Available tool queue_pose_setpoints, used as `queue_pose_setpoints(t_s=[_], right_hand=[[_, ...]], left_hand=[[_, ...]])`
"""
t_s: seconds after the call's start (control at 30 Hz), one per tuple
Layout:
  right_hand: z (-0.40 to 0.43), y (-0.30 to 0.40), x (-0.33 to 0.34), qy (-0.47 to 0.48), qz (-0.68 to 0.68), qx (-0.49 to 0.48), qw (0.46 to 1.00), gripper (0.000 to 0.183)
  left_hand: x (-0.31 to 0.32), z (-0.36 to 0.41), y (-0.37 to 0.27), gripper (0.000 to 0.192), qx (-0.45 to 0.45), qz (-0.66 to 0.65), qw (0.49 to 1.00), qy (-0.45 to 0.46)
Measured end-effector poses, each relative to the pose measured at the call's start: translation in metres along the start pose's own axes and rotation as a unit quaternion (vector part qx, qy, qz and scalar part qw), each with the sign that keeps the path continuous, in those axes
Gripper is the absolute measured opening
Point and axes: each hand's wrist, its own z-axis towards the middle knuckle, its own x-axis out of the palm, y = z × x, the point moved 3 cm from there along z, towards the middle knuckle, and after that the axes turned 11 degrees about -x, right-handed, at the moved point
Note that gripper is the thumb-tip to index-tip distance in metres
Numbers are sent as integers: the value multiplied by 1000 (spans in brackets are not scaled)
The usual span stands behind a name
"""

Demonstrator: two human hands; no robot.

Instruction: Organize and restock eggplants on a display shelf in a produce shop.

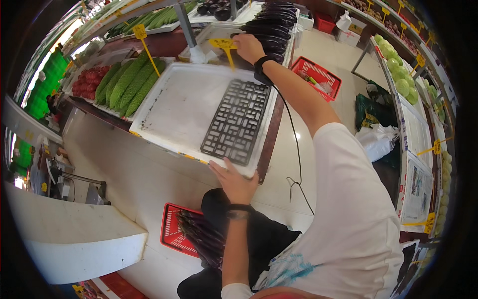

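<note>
A yellow price sign (223, 43) on a stalk is pinched at its right side by my right hand (249, 48), just short of the row of long purple eggplants (269, 30). Its stalk points down over the far rim of a white foam tray (175, 101), and the sign looks blurred. Against the tray's near right rim rests my left hand (237, 185), fingers spread. Inside the tray, a black plastic lattice mat (237, 121) lies along the right side; the tray's left part shows dark specks.
Left of the tray lie bitter melons (129, 88) and red produce (89, 83). A metal post (185, 26) rises behind it. By my legs, a red basket (175, 230) holds long eggplants (199, 235). Another red basket (317, 76) stands on the floor at right. A black cable (297, 149) hangs from my right wrist.
</note>
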Motion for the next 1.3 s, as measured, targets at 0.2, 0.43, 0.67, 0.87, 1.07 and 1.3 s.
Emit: queue_pose_setpoints(t_s=[0.2,0.43,0.67,0.87,1.07,1.3], right_hand=[[19,-22,-15,142,-83,72,984,19],[16,51,-71,28,-35,-42,998,42],[-70,288,-175,274,422,-149,851,18],[-154,466,-116,446,498,-202,716,16],[-287,571,54,454,498,-147,724,22],[-475,575,55,769,283,-57,571,63]], left_hand=[[0,-5,-1,102,28,-12,999,9],[-39,-25,49,86,49,-134,989,35],[-106,-115,228,39,-175,-141,974,0],[-76,-256,410,32,-464,-265,839,-101],[-2,-303,393,51,-507,-210,835,40],[-1,-311,375,54,-575,-265,749,193]])
